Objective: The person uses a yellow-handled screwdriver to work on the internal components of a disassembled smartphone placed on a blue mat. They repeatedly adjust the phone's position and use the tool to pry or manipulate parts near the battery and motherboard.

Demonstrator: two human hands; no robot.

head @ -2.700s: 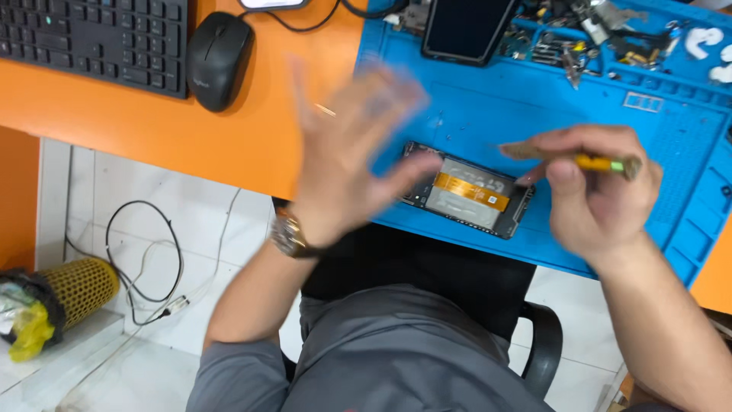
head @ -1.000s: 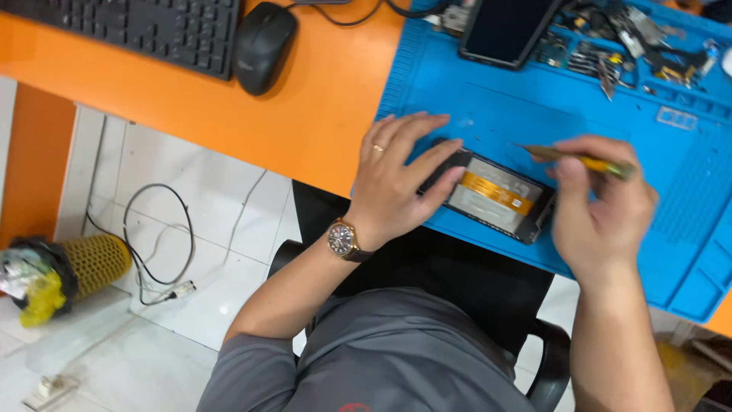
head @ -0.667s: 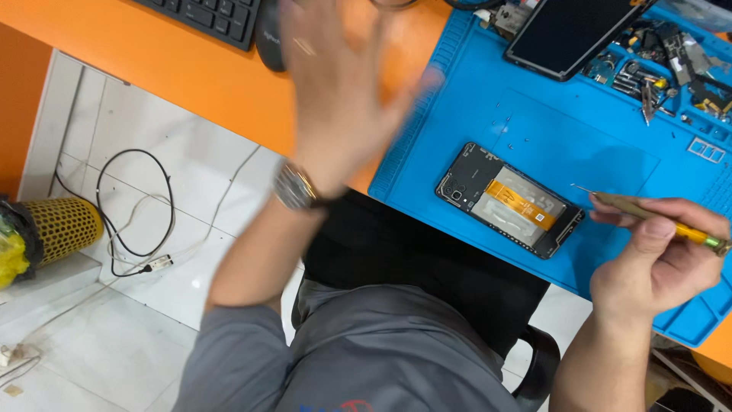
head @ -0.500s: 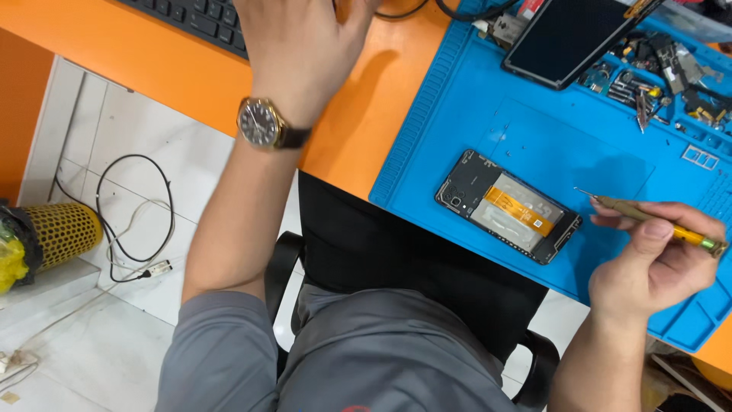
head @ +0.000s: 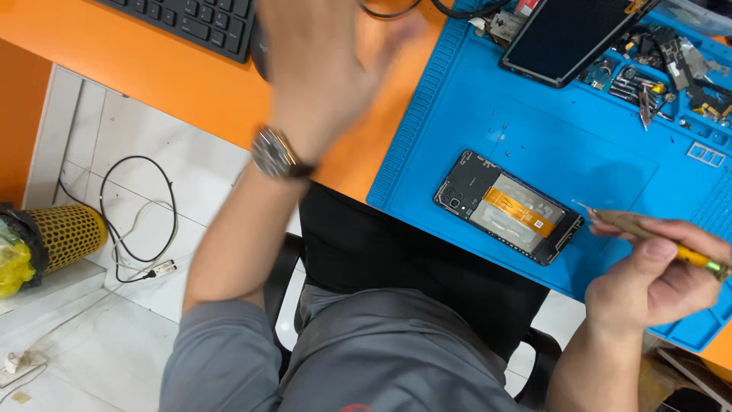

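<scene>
One opened phone [head: 507, 207] lies flat on the blue work mat [head: 473, 99], with its back cover off, so the orange flex strip and the camera block at its left end are visible. It is placed at an angle, near the front edge of the mat, and no hand touches it.

Just to the right of the phone, the right hand [head: 656, 278] is closed around a thin screwdriver [head: 648, 233] with a yellow handle. The thumb and the fingers press on the shaft, and the fine metal tip points to the left, very close to the right end of the phone but not on it.

The left hand [head: 324, 57] is lifted high above the orange desk [head: 152, 69], well apart from the phone. It is blurred, so I cannot tell if the fingers are spread or closed, and I see nothing in it. A wristwatch [head: 276, 154] sits on this wrist.

At the far side of the mat lies a dark screen panel [head: 568, 34], and beside it many small metal parts and tools [head: 663, 69]. A black keyboard [head: 191, 19] stands on the desk at the upper left. Below, on the tiled floor, are a black cable [head: 130, 221] and a yellow mesh basket [head: 65, 236].
</scene>
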